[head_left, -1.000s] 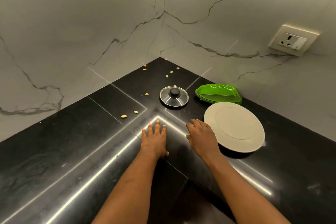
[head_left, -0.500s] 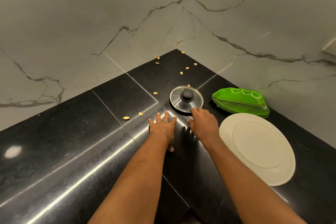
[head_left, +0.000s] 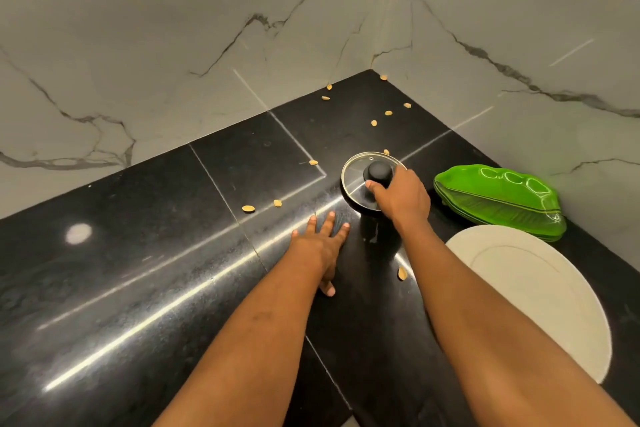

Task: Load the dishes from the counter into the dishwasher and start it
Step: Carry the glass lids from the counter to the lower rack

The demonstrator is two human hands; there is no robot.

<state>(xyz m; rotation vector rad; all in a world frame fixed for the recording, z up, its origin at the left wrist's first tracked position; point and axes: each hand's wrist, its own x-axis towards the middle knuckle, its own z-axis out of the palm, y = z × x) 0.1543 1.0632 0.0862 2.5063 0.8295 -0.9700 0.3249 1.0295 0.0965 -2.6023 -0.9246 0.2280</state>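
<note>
Right hand [head_left: 401, 196] has advanced since the earlier frame, from the black counter [head_left: 138, 270] onto the glass lid [head_left: 356, 172]. Head view: its fingers are curled round the lid's black knob [head_left: 379, 172], grasping it. Lid sits near the counter's corner, left of the green leaf-shaped dishes [head_left: 502, 201], beyond the white plate [head_left: 540, 295]. Left hand [head_left: 320, 246] lies flat on the counter, fingers straight, holding nothing. Seeds [head_left: 248, 208] lie scattered about

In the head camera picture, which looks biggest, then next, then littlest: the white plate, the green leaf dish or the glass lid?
1. white plate, though it is nearest
2. green leaf dish
3. glass lid, partly under the right hand
</note>
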